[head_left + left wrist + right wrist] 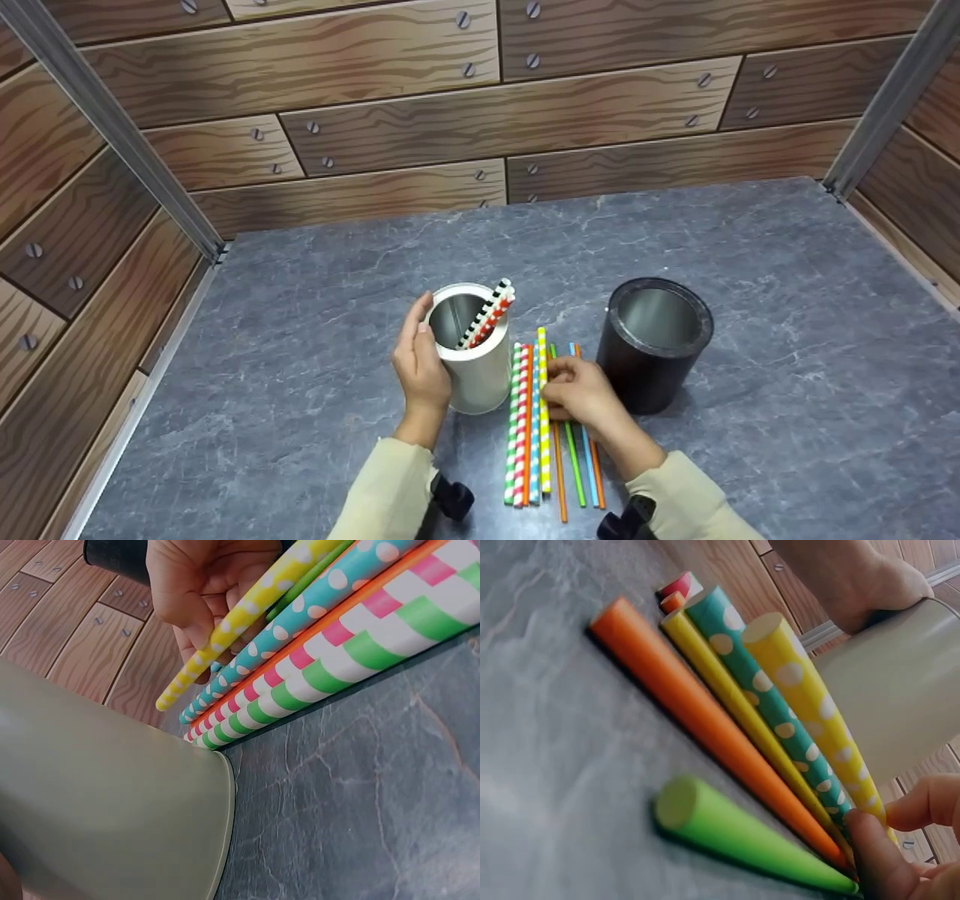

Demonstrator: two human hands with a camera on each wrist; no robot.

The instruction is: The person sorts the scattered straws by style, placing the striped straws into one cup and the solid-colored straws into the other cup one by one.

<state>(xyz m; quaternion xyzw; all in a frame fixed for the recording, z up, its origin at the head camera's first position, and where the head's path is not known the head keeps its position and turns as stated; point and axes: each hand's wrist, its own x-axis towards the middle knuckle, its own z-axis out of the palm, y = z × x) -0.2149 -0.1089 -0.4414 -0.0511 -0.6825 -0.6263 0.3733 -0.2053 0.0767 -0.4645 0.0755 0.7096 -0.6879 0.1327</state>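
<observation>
A white cylindrical cup stands mid-table with a black-and-white straw and red-and-white straws leaning inside it. My left hand rests against the cup's left side, fingers extended upward and thumb near the rim. Between thumb and fingertips, my right hand pinches a yellow straw with white dots. That straw lies at the right of a row of paper straws: green-and-white, pink-and-white, orange and blue dotted. Beneath and beside the right hand are thinner plain straws, including a green one.
A black cylindrical cup stands just right of my right hand, with no straws visible inside. The grey marbled table is bordered by wood-patterned walls at the back and sides.
</observation>
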